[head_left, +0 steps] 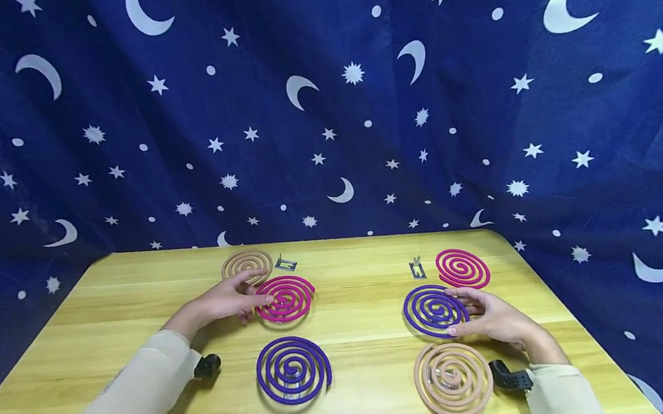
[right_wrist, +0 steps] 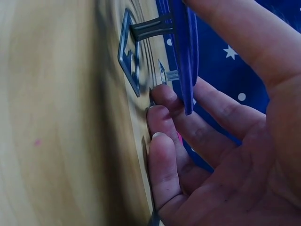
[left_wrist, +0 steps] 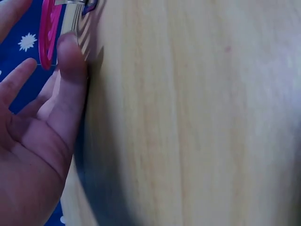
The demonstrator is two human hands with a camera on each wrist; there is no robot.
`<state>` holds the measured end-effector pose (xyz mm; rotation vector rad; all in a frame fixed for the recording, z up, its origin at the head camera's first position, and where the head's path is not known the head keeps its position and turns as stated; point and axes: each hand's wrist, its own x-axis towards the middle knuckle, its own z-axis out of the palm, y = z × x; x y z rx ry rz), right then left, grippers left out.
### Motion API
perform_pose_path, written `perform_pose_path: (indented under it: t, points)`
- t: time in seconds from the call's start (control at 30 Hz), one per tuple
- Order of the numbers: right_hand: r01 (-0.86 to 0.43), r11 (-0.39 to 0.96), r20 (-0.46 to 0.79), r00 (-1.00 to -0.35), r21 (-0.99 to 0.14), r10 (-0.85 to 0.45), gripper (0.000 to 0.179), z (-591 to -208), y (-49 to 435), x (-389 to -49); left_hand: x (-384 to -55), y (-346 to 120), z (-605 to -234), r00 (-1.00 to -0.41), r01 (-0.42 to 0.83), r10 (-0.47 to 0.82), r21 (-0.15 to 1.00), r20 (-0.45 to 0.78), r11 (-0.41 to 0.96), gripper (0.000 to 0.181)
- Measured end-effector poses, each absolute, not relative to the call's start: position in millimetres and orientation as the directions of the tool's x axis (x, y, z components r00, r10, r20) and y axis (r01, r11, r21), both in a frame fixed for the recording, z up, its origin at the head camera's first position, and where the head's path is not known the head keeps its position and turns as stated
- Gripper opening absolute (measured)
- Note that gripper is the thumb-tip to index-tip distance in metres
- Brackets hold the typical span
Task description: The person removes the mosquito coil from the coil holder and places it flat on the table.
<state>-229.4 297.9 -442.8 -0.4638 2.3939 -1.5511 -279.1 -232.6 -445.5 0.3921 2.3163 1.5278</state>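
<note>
Loosely spread, the left hand (head_left: 227,301) is flanking one pink coil (head_left: 284,301) toward the left edge of the desk (head_left: 364,330); the right hand (head_left: 495,317), widely parted, is framing one purple coil (head_left: 436,310) from the right-edge side.

Both hands busy with spirals on my tabletop (head_left: 364,330)
So my left hand (head_left: 231,298) is at the left edge of a hot pink coil (head_left: 284,300), with a tan coil (head_left: 246,260) partly behind it and a purple coil (head_left: 293,369) nearer me. My right hand (head_left: 490,316) spreads thumb and fingers at the right edge of another purple spiral (head_left: 434,310), between a pink spiral (head_left: 463,269) farther back and a tan spiral (head_left: 454,380) nearer me. Two little metal stands (head_left: 285,264) sit toward the back, plus a moon-and-star curtain (head_left: 272,144) behind.
</note>
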Motion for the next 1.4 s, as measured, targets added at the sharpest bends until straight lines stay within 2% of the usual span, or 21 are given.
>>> perform_pose_path:
  t: [0.33,0.77,1.4]
  points:
    - [-0.116,0.382,-0.050,-0.916,-0.917,-0.399,0.081,-438,295,-229,-280,-233,-450,-0.861,-0.126,0.481,0.985,-0.168,0.119,0.091]
    - [-0.128,0.379,-0.042,-0.912,-0.917,-0.408,0.081,-440,299,-229,-275,-233,-454,-0.866,-0.115,0.485,0.992,-0.122,0.046,0.081]
    - [-0.125,0.414,-0.055,-0.917,-0.902,-0.396,0.080,-441,298,-229,-271,-230,-456,-0.869,-0.115,0.489,0.991,-0.070,-0.063,0.081]
